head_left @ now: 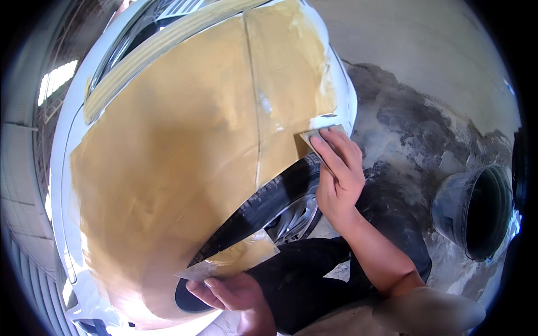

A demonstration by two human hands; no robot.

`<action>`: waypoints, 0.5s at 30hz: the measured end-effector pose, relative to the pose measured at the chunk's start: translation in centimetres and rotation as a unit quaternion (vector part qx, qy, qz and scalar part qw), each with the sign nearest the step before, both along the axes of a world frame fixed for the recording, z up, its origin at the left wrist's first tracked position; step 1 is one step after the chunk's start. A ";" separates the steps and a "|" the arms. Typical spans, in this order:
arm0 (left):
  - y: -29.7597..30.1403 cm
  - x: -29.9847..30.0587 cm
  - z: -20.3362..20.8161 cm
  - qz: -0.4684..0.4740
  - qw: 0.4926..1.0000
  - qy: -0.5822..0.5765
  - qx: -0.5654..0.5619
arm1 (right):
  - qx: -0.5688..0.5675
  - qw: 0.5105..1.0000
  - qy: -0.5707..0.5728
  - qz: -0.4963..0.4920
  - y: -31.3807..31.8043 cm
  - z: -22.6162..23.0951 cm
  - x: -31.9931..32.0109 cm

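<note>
A car's rear or front side panel is broadly coated in yellowish-tan body filler, with white paint showing around its edges. My right hand grips a thin, flat filler spreader, its edge against the coated panel just above the wheel arch. Its fingers lie pressed along the spreader. Lower down, my left hand holds a flat mixing plate by its near edge, thumb and fingers closed on it. A smear of yellow filler lies on that plate.
Under the arch are a black tyre and a silver wheel. My dark-trousered legs are bent close to it. A dark bucket lies tipped at the right on the stained concrete floor. Tan masking strips border the window.
</note>
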State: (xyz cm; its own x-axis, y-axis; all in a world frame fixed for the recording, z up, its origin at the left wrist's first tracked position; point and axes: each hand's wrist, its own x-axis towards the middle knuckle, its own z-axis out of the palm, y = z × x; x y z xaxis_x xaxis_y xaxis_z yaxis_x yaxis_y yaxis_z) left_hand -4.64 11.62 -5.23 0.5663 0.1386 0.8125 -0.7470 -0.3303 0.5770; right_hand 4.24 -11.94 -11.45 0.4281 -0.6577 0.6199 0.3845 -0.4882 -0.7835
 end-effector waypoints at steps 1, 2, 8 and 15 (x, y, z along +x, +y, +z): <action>-0.1 0.0 -0.1 0.016 0.999 -0.009 0.040 | 0.020 1.000 -0.004 -0.009 -0.1 -0.5 0.6; -0.2 0.1 -0.2 0.033 0.996 -0.019 0.080 | 0.040 0.999 -0.009 -0.017 -0.2 -0.9 1.1; -1.3 0.7 0.1 0.030 0.994 -0.045 0.098 | 0.055 0.997 -0.028 -0.035 0.1 -1.3 3.2; -2.0 1.0 -0.1 0.095 0.987 -0.079 0.103 | 0.024 0.999 -0.006 -0.024 1.9 -2.7 1.6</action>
